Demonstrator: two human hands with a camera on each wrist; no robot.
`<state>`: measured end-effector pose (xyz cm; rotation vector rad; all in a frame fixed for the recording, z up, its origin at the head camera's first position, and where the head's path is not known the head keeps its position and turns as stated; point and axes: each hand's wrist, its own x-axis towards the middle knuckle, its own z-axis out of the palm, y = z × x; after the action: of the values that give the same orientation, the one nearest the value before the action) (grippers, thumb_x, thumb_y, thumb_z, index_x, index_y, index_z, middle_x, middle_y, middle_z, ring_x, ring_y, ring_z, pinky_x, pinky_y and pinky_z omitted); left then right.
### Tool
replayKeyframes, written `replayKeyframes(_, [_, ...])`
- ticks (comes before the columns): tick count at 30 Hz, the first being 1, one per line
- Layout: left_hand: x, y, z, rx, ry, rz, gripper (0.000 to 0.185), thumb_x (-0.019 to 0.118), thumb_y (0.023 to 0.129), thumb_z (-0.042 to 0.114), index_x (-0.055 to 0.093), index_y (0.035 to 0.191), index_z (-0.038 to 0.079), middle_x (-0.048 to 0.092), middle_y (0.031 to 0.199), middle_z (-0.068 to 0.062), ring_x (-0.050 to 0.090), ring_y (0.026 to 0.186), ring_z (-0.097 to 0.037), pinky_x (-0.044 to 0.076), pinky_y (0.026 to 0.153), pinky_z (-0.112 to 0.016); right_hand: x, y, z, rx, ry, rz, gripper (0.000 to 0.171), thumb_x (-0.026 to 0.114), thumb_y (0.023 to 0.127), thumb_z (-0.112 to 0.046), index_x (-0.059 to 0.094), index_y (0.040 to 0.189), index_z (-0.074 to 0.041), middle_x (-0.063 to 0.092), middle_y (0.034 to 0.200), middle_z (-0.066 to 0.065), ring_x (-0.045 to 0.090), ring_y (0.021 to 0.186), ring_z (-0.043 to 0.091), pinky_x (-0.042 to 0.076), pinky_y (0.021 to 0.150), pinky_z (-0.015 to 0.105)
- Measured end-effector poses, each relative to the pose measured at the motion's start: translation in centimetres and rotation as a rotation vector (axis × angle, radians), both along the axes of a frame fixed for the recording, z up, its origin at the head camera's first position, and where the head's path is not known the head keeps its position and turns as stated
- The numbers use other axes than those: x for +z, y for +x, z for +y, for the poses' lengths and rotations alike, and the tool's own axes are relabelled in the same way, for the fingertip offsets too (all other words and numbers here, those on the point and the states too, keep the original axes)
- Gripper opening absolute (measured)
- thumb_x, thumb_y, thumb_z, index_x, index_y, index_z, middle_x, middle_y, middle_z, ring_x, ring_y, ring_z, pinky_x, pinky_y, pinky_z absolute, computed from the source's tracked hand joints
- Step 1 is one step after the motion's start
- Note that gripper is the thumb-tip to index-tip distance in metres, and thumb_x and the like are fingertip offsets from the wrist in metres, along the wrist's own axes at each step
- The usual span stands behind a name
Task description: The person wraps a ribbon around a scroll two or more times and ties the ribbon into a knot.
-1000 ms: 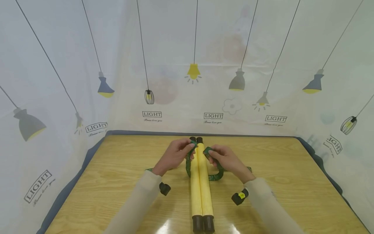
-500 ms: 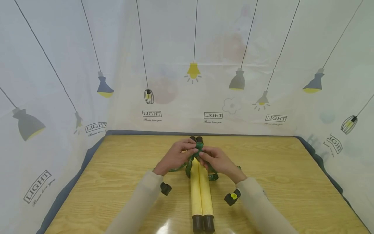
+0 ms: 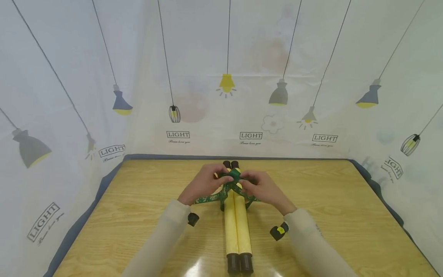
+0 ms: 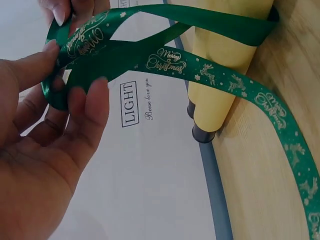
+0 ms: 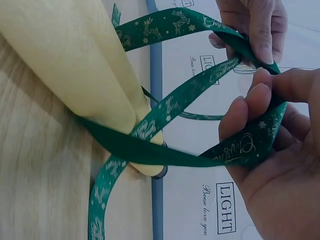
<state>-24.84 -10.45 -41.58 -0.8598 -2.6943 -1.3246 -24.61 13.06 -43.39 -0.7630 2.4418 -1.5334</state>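
Observation:
Two yellow rolls with dark end caps lie side by side on the wooden table, running away from me. A green printed ribbon passes under and around them near their far end. My left hand and right hand meet above the rolls, each pinching a strand of the ribbon where the strands cross. One loose tail trails left on the table.
A white curtain printed with lamps and "LIGHT" encloses the table on three sides. A dark blue strip edges the table. Wrist cameras hang under both sleeves.
My hands came together from either side of the rolls, drawing the ribbon ends up and crossing them over the top. The loop around the rolls has tightened.

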Motion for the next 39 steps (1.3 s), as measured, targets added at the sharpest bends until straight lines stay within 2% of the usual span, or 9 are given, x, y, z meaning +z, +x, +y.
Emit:
replayKeyframes(4, [0.0, 0.0, 0.0, 0.043, -0.069, 0.097, 0.012, 0.074, 0.095, 0.024, 0.070, 0.088, 0.016, 0.069, 0.086, 0.002, 0.057, 0.078, -0.011, 0.052, 0.075, -0.027, 0.2, 0.2, 0.2, -0.053, 0.048, 0.044, 0.019, 0.063, 0.102, -0.015, 0.064, 0.120, -0.009, 0.068, 0.086, 0.018, 0.061, 0.065, 0.019, 0.051, 0.059, 0.028])
replayKeyframes(8, [0.0, 0.2, 0.0, 0.057, -0.090, 0.167, 0.014, 0.077, 0.093, 0.024, 0.068, 0.085, 0.018, 0.066, 0.086, 0.005, 0.061, 0.087, -0.011, 0.054, 0.085, -0.032, 0.0, 0.2, 0.2, -0.068, 0.067, 0.122, 0.036, 0.067, 0.099, -0.011, 0.055, 0.133, -0.009, 0.069, 0.083, 0.009, 0.057, 0.063, 0.013, 0.049, 0.061, 0.026])
replayKeyframes(11, [0.1, 0.3, 0.0, 0.047, -0.074, 0.167, 0.014, 0.077, 0.094, 0.025, 0.068, 0.085, 0.018, 0.068, 0.087, 0.005, 0.065, 0.089, -0.010, 0.057, 0.087, -0.034, -0.1, 0.2, 0.0, -0.078, 0.075, 0.179, 0.048, 0.070, 0.096, -0.009, 0.051, 0.141, -0.009, 0.068, 0.080, 0.001, 0.057, 0.063, 0.010, 0.049, 0.066, 0.026])
replayKeyframes(14, [0.2, 0.3, 0.1, 0.035, -0.058, 0.140, 0.013, 0.075, 0.095, 0.025, 0.068, 0.086, 0.019, 0.068, 0.085, 0.007, 0.065, 0.083, -0.008, 0.058, 0.083, -0.031, 0.0, 0.3, -0.2, -0.073, 0.106, 0.222, 0.045, 0.071, 0.096, -0.011, 0.056, 0.138, -0.009, 0.068, 0.080, 0.000, 0.058, 0.064, 0.008, 0.050, 0.067, 0.026])
replayKeyframes(18, [0.4, 0.3, 0.0, 0.023, -0.041, 0.104, 0.012, 0.074, 0.096, 0.026, 0.068, 0.087, 0.019, 0.060, 0.077, 0.006, 0.052, 0.067, -0.007, 0.048, 0.065, -0.024, 0.0, 0.3, -0.3, -0.040, 0.137, 0.237, 0.024, 0.066, 0.100, -0.013, 0.069, 0.123, -0.009, 0.072, 0.089, 0.005, 0.057, 0.066, 0.008, 0.050, 0.063, 0.025])
replayKeyframes(24, [0.4, -0.1, -0.2, 0.017, -0.007, 0.093, 0.015, 0.073, 0.097, 0.026, 0.068, 0.086, 0.017, 0.047, 0.068, 0.004, 0.039, 0.058, -0.007, 0.037, 0.058, -0.022, -0.3, 0.2, -0.2, -0.005, 0.051, 0.134, 0.012, 0.060, 0.103, -0.010, 0.072, 0.106, -0.012, 0.070, 0.102, 0.013, 0.062, 0.082, 0.016, 0.056, 0.063, 0.027])
replayKeyframes(29, [0.2, -0.3, -0.6, 0.015, -0.003, 0.085, 0.016, 0.073, 0.097, 0.026, 0.067, 0.085, 0.018, 0.046, 0.066, 0.005, 0.038, 0.057, -0.007, 0.037, 0.058, -0.022, -0.8, 0.2, 0.1, 0.045, -0.055, 0.061, 0.009, 0.063, 0.100, -0.003, 0.071, 0.102, -0.005, 0.070, 0.108, 0.013, 0.064, 0.095, 0.013, 0.058, 0.078, 0.027])
replayKeyframes(35, [0.2, 0.2, -0.6, 0.004, -0.024, 0.019, 0.018, 0.071, 0.098, 0.030, 0.067, 0.086, 0.018, 0.050, 0.067, 0.004, 0.040, 0.057, -0.007, 0.039, 0.058, -0.023, -1.1, 0.5, 0.0, 0.074, -0.189, -0.145, 0.011, 0.068, 0.095, -0.001, 0.064, 0.105, 0.000, 0.073, 0.097, 0.001, 0.069, 0.089, 0.008, 0.060, 0.081, 0.034])
replayKeyframes(39, [0.4, 0.4, -0.6, -0.002, -0.038, 0.015, 0.020, 0.070, 0.099, 0.029, 0.065, 0.084, 0.016, 0.049, 0.066, 0.004, 0.040, 0.056, -0.007, 0.039, 0.059, -0.023, -1.2, 0.6, -0.1, 0.054, -0.261, -0.188, 0.028, 0.067, 0.095, -0.001, 0.056, 0.121, 0.005, 0.072, 0.093, -0.008, 0.069, 0.086, 0.005, 0.060, 0.081, 0.031])
